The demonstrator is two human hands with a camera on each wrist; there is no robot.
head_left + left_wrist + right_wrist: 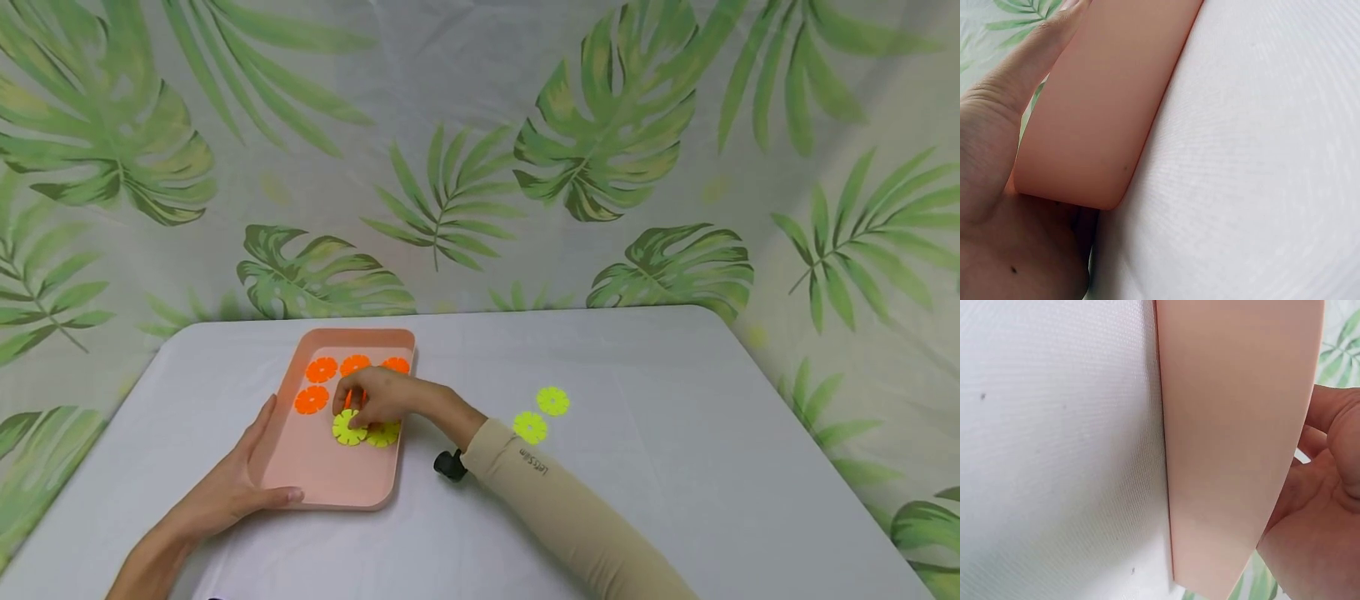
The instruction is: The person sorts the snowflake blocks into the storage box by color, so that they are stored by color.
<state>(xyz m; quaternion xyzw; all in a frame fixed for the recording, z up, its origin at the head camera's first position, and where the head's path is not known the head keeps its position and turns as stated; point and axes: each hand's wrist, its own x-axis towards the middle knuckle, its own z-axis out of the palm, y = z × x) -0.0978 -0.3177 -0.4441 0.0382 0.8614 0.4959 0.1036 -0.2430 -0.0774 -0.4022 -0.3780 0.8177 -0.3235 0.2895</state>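
A shallow pink tray [322, 475] lies on the left part of the table. My left hand [225, 492] rests against its near left corner, fingers straight along the left side and thumb on the near rim. Over the tray, my right hand [382, 396] pinches a yellow-green notched disc [348, 428] between thumb and curled fingers. Another yellow-green disc [382, 434] lies beside it, partly under that hand. Several orange notched discs [311, 399] lie towards the tray's far end. In the right wrist view, the tray wall [1229, 437] hides the fingertips and the disc.
Two more yellow-green discs, one nearer [530, 427] and one farther [553, 401], lie on the white tablecloth [660, 467] right of the tray. A black device [450, 465] is at the right wrist. A leaf-patterned curtain [465, 150] hangs behind the table.
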